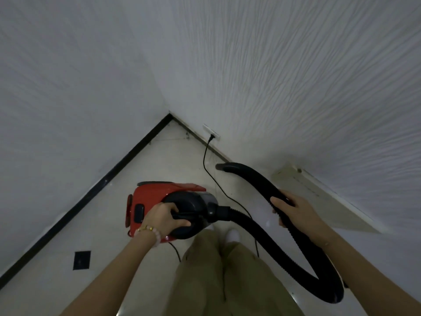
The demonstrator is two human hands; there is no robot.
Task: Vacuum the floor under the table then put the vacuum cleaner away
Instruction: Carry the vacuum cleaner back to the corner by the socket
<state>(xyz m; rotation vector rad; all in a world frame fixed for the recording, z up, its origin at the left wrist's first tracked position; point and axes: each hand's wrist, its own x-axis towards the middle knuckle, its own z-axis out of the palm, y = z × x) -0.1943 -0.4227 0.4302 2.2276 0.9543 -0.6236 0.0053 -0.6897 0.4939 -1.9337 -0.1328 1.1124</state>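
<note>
A red and black canister vacuum cleaner (159, 201) is in the room corner, just in front of my legs. My left hand (165, 216) grips its black carry handle. The ribbed black hose (305, 254) loops from the canister's front down to the right and back up. My right hand (289, 207) grips the hose near its upper end. The black nozzle (224, 167) points left toward the wall. The black power cord (210, 172) runs across the floor to a white wall socket (211, 132), where it is plugged in.
Two white textured walls meet in a corner (169, 114), the left one with a black skirting board (95, 188). The floor is pale tile with a small black inset square (82, 260). A pale slanted panel (319, 197) leans along the right wall. My feet stand on the tile behind the canister.
</note>
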